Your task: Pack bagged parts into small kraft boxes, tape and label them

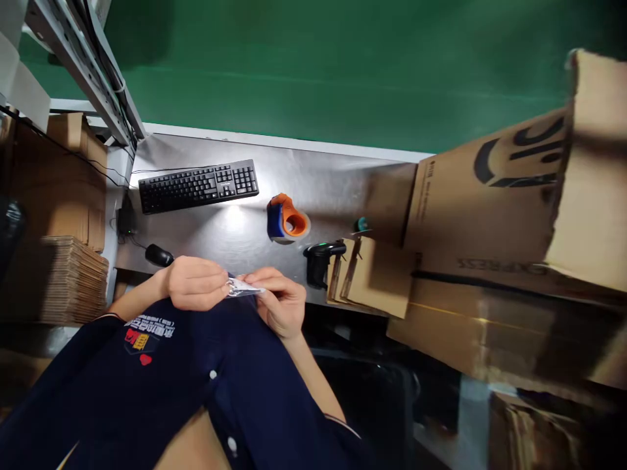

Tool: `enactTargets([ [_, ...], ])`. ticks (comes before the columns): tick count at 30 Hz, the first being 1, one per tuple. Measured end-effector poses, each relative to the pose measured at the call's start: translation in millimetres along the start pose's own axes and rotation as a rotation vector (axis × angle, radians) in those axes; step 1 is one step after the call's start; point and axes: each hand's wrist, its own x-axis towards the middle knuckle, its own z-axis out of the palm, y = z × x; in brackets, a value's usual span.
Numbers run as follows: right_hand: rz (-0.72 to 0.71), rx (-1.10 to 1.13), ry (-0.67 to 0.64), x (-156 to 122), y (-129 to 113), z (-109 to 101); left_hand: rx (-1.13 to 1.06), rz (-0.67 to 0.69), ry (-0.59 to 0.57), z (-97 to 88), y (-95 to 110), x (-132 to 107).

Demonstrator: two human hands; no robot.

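Observation:
Between my two hands, close to my shirt at the table's front edge, is a small clear plastic bag [240,287], shiny and creased. My left hand [198,283] is closed on its left end, fingers curled. With thumb and fingers my right hand [280,300] pinches the right end. What the bag contains is too small to make out. A black computer mouse [159,255] lies just beyond my left hand. Past my right hand, a black handheld scanner [318,264] with a green light stands at the table's edge.
On the metal table [196,241] lie a black keyboard [198,187] and an orange and blue tape dispenser [287,219]. Large cardboard boxes [484,189] crowd the right side, with folded cardboard [377,274] beside the scanner. Flattened cartons [73,281] are stacked at left, below a metal post [93,59].

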Motion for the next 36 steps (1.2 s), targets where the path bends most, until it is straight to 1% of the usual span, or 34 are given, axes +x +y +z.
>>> enactTargets([
  [2, -0.011, -0.001, 0.012, 0.1, -0.2, 0.9, 0.031, 0.145, -0.006, 2.1, -4.2, -1.5],
  [3, -0.021, -0.03, 0.028, 0.4, -0.7, 0.9, 0.048, 0.207, 0.017, 3.7, -6.4, -1.5],
  [4, -0.031, -0.081, 0.05, 1.0, -1.7, 0.8, 0.059, 0.208, 0.077, 5.7, -8.2, -1.0],
  [6, -0.047, -0.213, 0.1, 3.2, -5.0, 1.0, 0.077, 0.152, 0.19, 10.5, -10.2, 1.0],
  [7, -0.047, -0.275, 0.116, 4.7, -7.3, 1.5, 0.083, 0.111, 0.216, 13.1, -10.2, 2.2],
  [8, -0.041, -0.322, 0.121, 6.4, -9.7, 2.2, 0.079, 0.069, 0.218, 15.7, -9.6, 3.4],
  [10, -0.009, -0.371, 0.11, 9.3, -14.4, 4.1, 0.047, -0.006, 0.18, 20.3, -7.7, 5.3],
  [12, 0.023, -0.382, 0.096, 10.8, -17.8, 5.4, 0.033, -0.043, 0.153, 23.7, -6.1, 6.2],
  [16, 0.055, -0.434, 0.079, 9.9, -21.7, 4.0, 0.095, -0.033, 0.097, 24.9, -6.1, 5.1],
  [20, 0.062, -0.514, 0.029, 8.9, -24.7, 2.2, 0.238, -0.051, -0.055, 20.3, -6.2, 3.0],
  [22, 0.058, -0.529, 0.01, 8.7, -24.9, 2.4, 0.276, -0.068, -0.12, 18.9, -5.7, 2.9],
  [23, 0.054, -0.526, 0.005, 8.5, -24.1, 2.7, 0.265, -0.069, -0.122, 19.0, -5.3, 3.0],
  [24, 0.055, -0.512, 0.008, 8.1, -22.6, 3.1, 0.231, -0.066, -0.1, 19.7, -5.0, 3.2],
  [26, 0.073, -0.447, 0.044, 7.0, -17.1, 3.7, 0.118, -0.084, 0.008, 23.0, -4.0, 3.4],
  [28, 0.106, -0.335, 0.107, 5.6, -8.9, 4.2, 0.004, -0.161, 0.142, 27.6, -3.2, 2.3],
  [30, 0.16, -0.209, 0.173, 4.6, 1.2, 4.3, -0.072, -0.308, 0.224, 32.6, -3.9, -0.4],
  [31, 0.193, -0.156, 0.208, 4.6, 7.0, 4.2, -0.11, -0.396, 0.239, 35.2, -5.5, -2.2],
  [33, 0.269, -0.096, 0.285, 6.3, 20.8, 3.4, -0.209, -0.589, 0.226, 41.1, -12.7, -6.0],
  [36, 0.333, -0.133, 0.393, 14.5, 50.1, -0.3, -0.355, -0.846, 0.205, 52.4, -36.0, -9.2],
])
